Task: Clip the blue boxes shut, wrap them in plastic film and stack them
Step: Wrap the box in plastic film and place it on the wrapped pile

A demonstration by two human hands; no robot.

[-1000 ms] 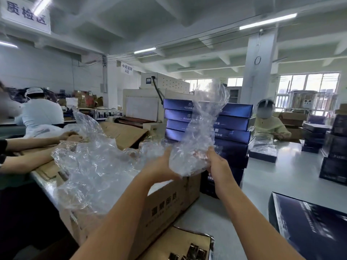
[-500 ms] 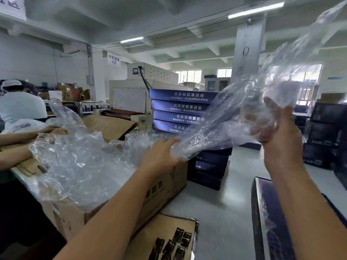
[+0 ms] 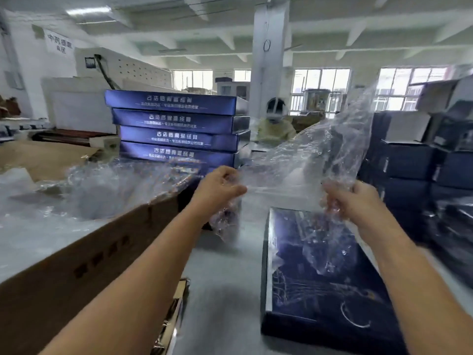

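Observation:
A sheet of clear plastic film (image 3: 330,152) stretches between my two hands above the grey table. My left hand (image 3: 217,188) grips its left end with curled fingers. Its right end is bunched in my right hand (image 3: 350,201), and loose film rises above that hand. Below my right hand a flat dark blue box (image 3: 320,283) lies on the table. A stack of several blue boxes (image 3: 176,126) stands behind my left hand.
A large cardboard carton (image 3: 84,254) full of crumpled film stands at the left. A small open carton with metal clips (image 3: 174,313) sits at the bottom edge. Dark boxes (image 3: 414,160) are piled at the right. A person (image 3: 275,124) sits across the table.
My right hand has come down from high at the right to table height above the flat box. The film has been pulled out of the carton and now spans both hands.

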